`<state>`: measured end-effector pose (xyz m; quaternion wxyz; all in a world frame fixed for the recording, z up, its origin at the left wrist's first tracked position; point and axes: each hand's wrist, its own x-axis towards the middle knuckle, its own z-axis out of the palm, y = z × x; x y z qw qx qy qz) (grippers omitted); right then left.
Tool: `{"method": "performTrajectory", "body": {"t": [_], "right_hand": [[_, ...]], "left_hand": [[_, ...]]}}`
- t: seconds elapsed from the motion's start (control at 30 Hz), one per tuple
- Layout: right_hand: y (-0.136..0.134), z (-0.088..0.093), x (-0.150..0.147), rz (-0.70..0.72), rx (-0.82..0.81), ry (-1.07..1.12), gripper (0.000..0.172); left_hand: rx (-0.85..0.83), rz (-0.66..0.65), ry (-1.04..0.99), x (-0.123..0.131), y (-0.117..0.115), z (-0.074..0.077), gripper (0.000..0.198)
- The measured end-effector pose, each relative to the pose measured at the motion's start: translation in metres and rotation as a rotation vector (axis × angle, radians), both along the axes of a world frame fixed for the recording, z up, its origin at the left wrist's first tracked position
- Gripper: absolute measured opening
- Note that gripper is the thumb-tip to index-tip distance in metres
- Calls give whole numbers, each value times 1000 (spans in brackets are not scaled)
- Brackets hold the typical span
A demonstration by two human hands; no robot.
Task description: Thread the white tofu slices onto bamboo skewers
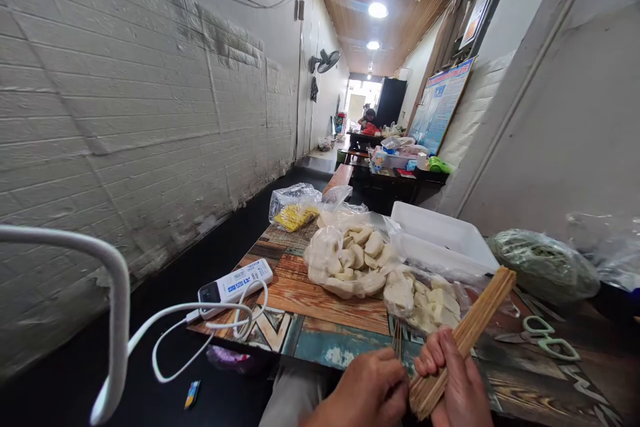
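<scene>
My right hand is closed round a thick bundle of bamboo skewers that slants up to the right over the table. My left hand sits just left of it, fingers pinched on a skewer or two that stand upright from them. Straight ahead lie two clear plastic bags of pale cut food pieces, the larger bag further off and the smaller bag close to the skewer bundle.
The painted wooden table also carries a white power bank with looped cable, a bag of yellow items, a white tray, a bag of greens and scissors. A brick wall runs on the left. A person sits far down the corridor.
</scene>
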<state>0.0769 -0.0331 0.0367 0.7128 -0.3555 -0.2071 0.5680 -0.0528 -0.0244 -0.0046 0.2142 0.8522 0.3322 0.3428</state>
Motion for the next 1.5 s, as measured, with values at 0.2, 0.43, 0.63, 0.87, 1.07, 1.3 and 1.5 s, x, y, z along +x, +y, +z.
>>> {"method": "performTrajectory", "body": {"t": [0.2, 0.43, 0.63, 0.87, 1.07, 1.3, 1.5], "right_hand": [[1, -11, 3, 32, 2, -119, 29], [1, -12, 2, -32, -49, -208, 31], [2, -12, 4, -61, -86, -322, 32], [1, -19, 3, -29, -146, -237, 39], [2, -23, 8, 53, -171, -377, 48], [-1, -20, 4, 12, -132, -426, 46], [-2, -17, 7, 54, -76, -479, 42]], "left_hand": [[153, 115, 2, -4, 2, -8, 22], [-308, 97, -255, -8, -3, 7, 22], [-663, 25, -431, -9, -5, 14, 23], [-472, -10, -429, -15, -5, 16, 34], [-440, -47, -379, -18, -3, 20, 26], [-347, -68, -241, -19, -2, 14, 23], [-279, -56, -122, -15, -1, 8, 34]]}}
